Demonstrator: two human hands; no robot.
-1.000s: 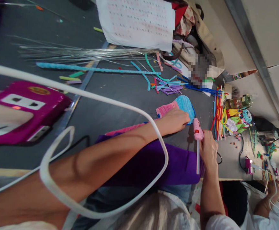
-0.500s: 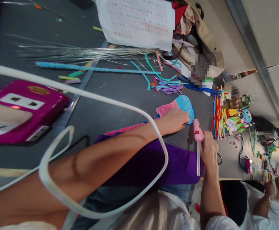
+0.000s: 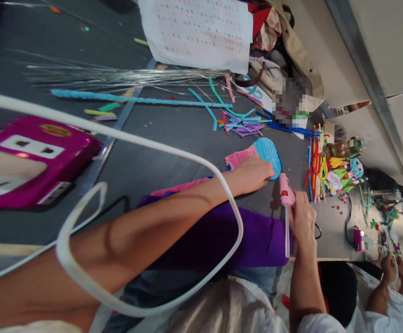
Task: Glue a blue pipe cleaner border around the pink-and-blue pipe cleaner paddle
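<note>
A flat craft piece of closely laid pipe cleaners, light blue at the rounded end and pink beside it, rests on the dark table. My left hand reaches across and is closed at its blue end, hiding part of it. The fingertips are bent over the piece near a darker blue edge. In my right hand is a pink glue gun, gripped with a clear glue stick poking out of its back. The gun's nozzle end is close to the blue rim; contact cannot be made out.
A white cable loops in front of my left arm. Purple cloth lies under the forearm. Left stands a magenta power box. Beyond are wires, cut pipe cleaners and a written sheet. A co-worker's hands show at right.
My right hand and the glue gun have shifted very slightly down and right. My left hand and the craft piece stay put. The co-worker's hands have moved a little.
</note>
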